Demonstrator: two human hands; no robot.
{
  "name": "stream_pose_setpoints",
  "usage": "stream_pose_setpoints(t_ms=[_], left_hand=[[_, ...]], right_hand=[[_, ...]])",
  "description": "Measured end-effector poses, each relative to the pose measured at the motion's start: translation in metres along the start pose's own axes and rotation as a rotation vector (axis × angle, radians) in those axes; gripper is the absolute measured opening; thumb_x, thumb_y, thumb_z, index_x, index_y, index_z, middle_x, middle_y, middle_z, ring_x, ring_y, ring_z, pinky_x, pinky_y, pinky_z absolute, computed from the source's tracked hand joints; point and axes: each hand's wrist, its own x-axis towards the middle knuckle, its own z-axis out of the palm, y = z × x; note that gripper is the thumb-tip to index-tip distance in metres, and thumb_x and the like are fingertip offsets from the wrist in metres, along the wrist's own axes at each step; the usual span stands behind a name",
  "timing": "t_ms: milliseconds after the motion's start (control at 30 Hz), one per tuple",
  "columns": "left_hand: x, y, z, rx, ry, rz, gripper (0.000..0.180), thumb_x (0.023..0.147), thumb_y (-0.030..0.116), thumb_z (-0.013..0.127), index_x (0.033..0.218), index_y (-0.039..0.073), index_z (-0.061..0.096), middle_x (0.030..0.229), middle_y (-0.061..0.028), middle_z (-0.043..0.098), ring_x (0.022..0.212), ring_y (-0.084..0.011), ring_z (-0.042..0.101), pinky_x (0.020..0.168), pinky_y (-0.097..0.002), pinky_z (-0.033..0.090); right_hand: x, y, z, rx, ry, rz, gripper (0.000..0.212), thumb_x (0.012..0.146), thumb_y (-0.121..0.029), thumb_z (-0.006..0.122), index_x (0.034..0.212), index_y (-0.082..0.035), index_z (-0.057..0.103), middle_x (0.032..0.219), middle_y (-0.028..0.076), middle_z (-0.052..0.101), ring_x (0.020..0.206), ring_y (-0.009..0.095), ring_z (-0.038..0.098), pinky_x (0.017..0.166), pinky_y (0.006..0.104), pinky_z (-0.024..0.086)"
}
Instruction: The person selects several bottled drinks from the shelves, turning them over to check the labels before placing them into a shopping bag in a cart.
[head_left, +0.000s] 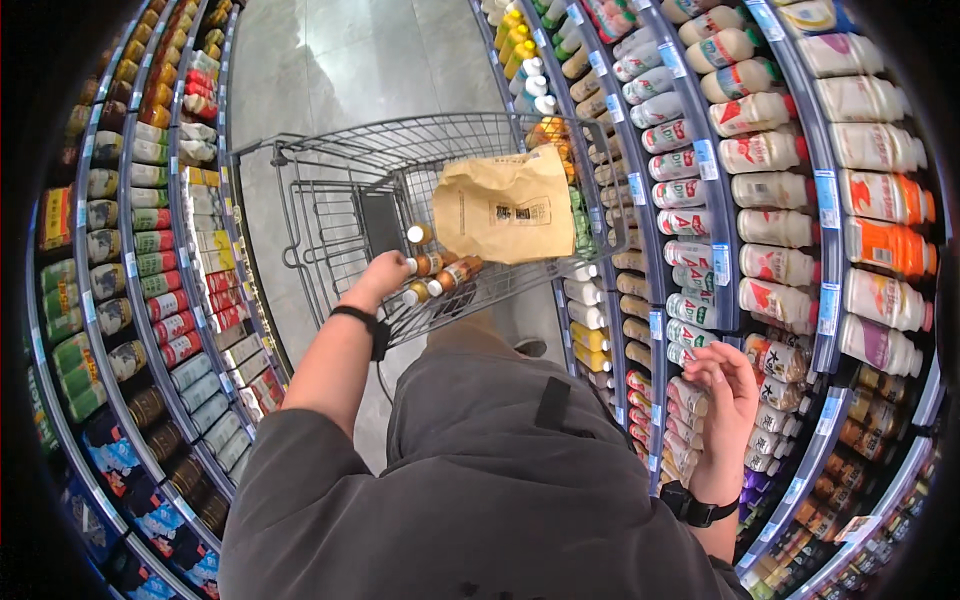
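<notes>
My left hand (pixel 382 277) reaches over the near side of a grey wire shopping cart (pixel 330 130), its fingers closed on the end of a brown drink bottle (pixel 430 263). Beside it lie another brown bottle (pixel 456 274) and a light-capped bottle (pixel 416 293). One more pale cap (pixel 419 233) shows just beyond. A brown paper bag (pixel 505 208) fills the middle of the cart. Off to the right, my right hand (pixel 728 393) is raised with fingers loosely bent and apart, nothing visible in it. It is nearest to white drink bottles (pixel 690 308) on the shelf.
Shelves of bottled drinks (pixel 765 150) curve along the right, close to the cart. On the left stand shelves of cans and packs (pixel 155 260). Grey tiled floor (pixel 370 70) stretches ahead between them. Orange and green packs (pixel 555 135) show at the cart's far right.
</notes>
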Motion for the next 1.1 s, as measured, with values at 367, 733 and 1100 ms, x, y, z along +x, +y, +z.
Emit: stream_pose_setpoints(t_ms=[367,733,1100], left_hand=[[0.087,-0.021,0.074,0.340,-0.588,-0.300,0.047,0.088,0.019,0.066,0.133,0.007,0.059,0.082,-0.0066,0.067,0.060,-0.0162,0.060,0.051,-0.0337,0.048],[0.130,-0.025,0.116,0.758,-0.483,-0.221,0.047,0.093,0.038,0.072,0.107,-0.007,0.069,0.082,-0.0136,0.071,0.069,-0.0237,0.071,0.058,-0.0377,0.054],[0.129,0.024,0.149,0.514,-0.428,-0.440,0.045,0.092,0.044,0.073,0.098,0.000,0.063,0.076,-0.0089,0.062,0.055,-0.0209,0.059,0.045,-0.0385,0.040]], right_hand=[[-0.063,0.032,0.005,0.014,0.280,0.300,0.027,0.104,-0.006,0.052,0.130,0.002,0.058,0.116,0.014,0.069,0.097,0.020,0.068,0.087,0.0346,0.055],[-0.122,0.051,-0.005,0.150,0.318,0.298,0.036,0.100,-0.016,0.058,0.131,0.002,0.056,0.117,0.018,0.068,0.098,0.026,0.067,0.089,0.0416,0.053],[-0.147,0.062,-0.027,0.239,0.427,0.217,0.035,0.099,-0.015,0.058,0.129,0.002,0.057,0.115,0.017,0.068,0.095,0.025,0.066,0.087,0.0404,0.052]])
